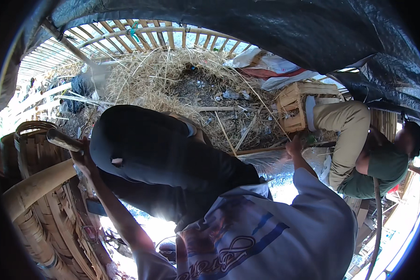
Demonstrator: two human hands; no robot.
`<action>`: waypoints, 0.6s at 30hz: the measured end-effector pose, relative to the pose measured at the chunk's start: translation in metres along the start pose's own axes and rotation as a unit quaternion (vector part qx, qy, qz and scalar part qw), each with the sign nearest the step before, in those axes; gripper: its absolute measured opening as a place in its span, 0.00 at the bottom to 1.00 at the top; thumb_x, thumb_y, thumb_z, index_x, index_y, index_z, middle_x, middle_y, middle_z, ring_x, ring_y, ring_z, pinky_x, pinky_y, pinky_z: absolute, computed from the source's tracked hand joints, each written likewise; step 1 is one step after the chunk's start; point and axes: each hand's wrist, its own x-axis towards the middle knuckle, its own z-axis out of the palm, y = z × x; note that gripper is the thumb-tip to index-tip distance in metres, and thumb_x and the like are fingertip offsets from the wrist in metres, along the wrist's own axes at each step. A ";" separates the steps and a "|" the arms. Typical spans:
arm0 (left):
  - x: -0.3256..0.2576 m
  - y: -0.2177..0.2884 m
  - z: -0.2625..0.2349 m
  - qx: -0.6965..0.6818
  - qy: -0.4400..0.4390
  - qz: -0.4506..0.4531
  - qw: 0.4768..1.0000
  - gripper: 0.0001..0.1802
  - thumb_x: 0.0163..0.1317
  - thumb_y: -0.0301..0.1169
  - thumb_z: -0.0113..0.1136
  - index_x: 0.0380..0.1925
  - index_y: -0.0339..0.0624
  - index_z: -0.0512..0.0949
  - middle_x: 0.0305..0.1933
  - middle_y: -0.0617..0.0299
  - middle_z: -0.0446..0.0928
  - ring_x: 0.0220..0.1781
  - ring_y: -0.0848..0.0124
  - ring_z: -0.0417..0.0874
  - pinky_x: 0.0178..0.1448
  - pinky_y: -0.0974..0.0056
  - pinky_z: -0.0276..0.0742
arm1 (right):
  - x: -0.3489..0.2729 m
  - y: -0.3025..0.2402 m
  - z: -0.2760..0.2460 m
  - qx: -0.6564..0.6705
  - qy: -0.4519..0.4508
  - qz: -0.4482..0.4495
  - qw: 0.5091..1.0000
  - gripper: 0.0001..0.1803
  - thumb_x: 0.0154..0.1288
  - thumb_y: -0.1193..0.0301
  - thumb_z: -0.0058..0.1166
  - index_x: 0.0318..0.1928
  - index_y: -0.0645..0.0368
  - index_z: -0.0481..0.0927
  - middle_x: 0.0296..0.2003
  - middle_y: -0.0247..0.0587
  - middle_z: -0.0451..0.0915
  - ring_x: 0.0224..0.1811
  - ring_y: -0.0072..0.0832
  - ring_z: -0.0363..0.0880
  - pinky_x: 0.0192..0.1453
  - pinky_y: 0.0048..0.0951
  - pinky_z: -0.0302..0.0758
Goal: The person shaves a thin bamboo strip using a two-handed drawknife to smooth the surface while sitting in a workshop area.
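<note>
At the left, my left hand (83,159) is wrapped round the end of a short wooden pole (63,139), just beyond my bent knee. My right hand (294,146) is closed in a fist at the right, close to a bamboo rail (259,150) and the tip of a long thin stalk (261,102). Whether its fingers grip the rail, the stalk or something else is too small to tell. My legs in black trousers (149,144) fill the middle and hide part of the ground. Beyond them lies a heap of dry straw (149,77) around dark soil (196,91).
A slatted wooden crate (291,105) stands at the right, beside a co-worker's bent leg in tan trousers (343,116). Woven bamboo baskets (30,149) crowd the left. Behind the straw runs a bamboo slat fence (163,37), with white sacks (270,63) and black sheeting (284,28) overhead.
</note>
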 end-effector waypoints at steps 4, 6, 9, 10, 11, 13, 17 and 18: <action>-0.005 0.001 0.002 0.044 0.005 0.005 0.999 0.12 0.60 0.31 0.64 0.37 0.36 0.73 0.34 0.61 0.74 0.37 0.73 0.74 0.45 0.66 0.71 | -0.002 -0.070 0.009 -0.010 -0.068 -0.053 0.996 0.35 0.50 0.62 0.62 0.58 0.62 0.67 0.53 0.60 0.72 0.57 0.52 0.71 0.58 0.47 0.71; -0.009 0.006 -0.001 0.060 0.012 0.010 0.998 0.12 0.60 0.32 0.65 0.36 0.36 0.73 0.33 0.61 0.75 0.36 0.73 0.74 0.44 0.65 0.72 | -0.006 -0.117 0.011 -0.040 -0.098 -0.086 0.991 0.35 0.49 0.62 0.62 0.57 0.62 0.68 0.53 0.60 0.72 0.55 0.51 0.72 0.58 0.47 0.71; -0.017 0.024 0.008 0.086 0.015 -0.003 0.996 0.12 0.60 0.33 0.65 0.35 0.36 0.74 0.31 0.62 0.75 0.34 0.73 0.74 0.42 0.65 0.72 | -0.007 -0.150 0.021 0.000 -0.103 -0.059 0.993 0.30 0.50 0.61 0.63 0.52 0.62 0.72 0.49 0.57 0.75 0.53 0.48 0.74 0.56 0.47 0.72; -0.016 0.029 0.020 0.092 0.011 -0.017 0.996 0.12 0.60 0.33 0.65 0.34 0.36 0.74 0.30 0.62 0.75 0.33 0.73 0.74 0.42 0.65 0.72 | 0.001 -0.150 0.032 0.046 -0.095 -0.089 0.990 0.25 0.52 0.61 0.61 0.48 0.61 0.74 0.44 0.54 0.77 0.49 0.44 0.77 0.51 0.44 0.74; -0.013 0.029 0.030 0.086 0.008 -0.015 0.996 0.12 0.60 0.33 0.65 0.34 0.36 0.74 0.30 0.62 0.75 0.33 0.73 0.74 0.42 0.65 0.72 | 0.009 -0.150 0.041 0.094 -0.088 -0.121 0.984 0.21 0.55 0.61 0.60 0.45 0.61 0.76 0.40 0.50 0.80 0.44 0.40 0.80 0.46 0.41 0.76; -0.018 0.031 0.012 0.074 0.007 0.003 0.997 0.12 0.59 0.33 0.66 0.33 0.36 0.75 0.30 0.61 0.75 0.32 0.73 0.74 0.40 0.65 0.72 | -0.013 -0.203 0.009 0.216 -0.200 -0.120 0.948 0.17 0.57 0.62 0.59 0.42 0.61 0.77 0.34 0.45 0.80 0.37 0.34 0.80 0.41 0.36 0.76; -0.020 0.030 0.010 0.072 0.021 -0.011 0.997 0.12 0.59 0.33 0.66 0.33 0.37 0.75 0.29 0.61 0.76 0.32 0.74 0.74 0.40 0.66 0.72 | -0.054 -0.252 -0.076 0.503 -0.334 -0.069 0.795 0.09 0.63 0.66 0.56 0.37 0.59 0.78 0.23 0.33 0.78 0.24 0.20 0.76 0.29 0.24 0.73; -0.018 0.021 0.009 0.064 0.022 0.001 0.998 0.12 0.59 0.33 0.66 0.33 0.37 0.75 0.29 0.61 0.76 0.32 0.73 0.74 0.39 0.66 0.72 | -0.057 -0.256 -0.088 0.504 -0.332 -0.073 0.794 0.09 0.63 0.66 0.56 0.37 0.59 0.78 0.23 0.33 0.78 0.24 0.20 0.76 0.29 0.24 0.73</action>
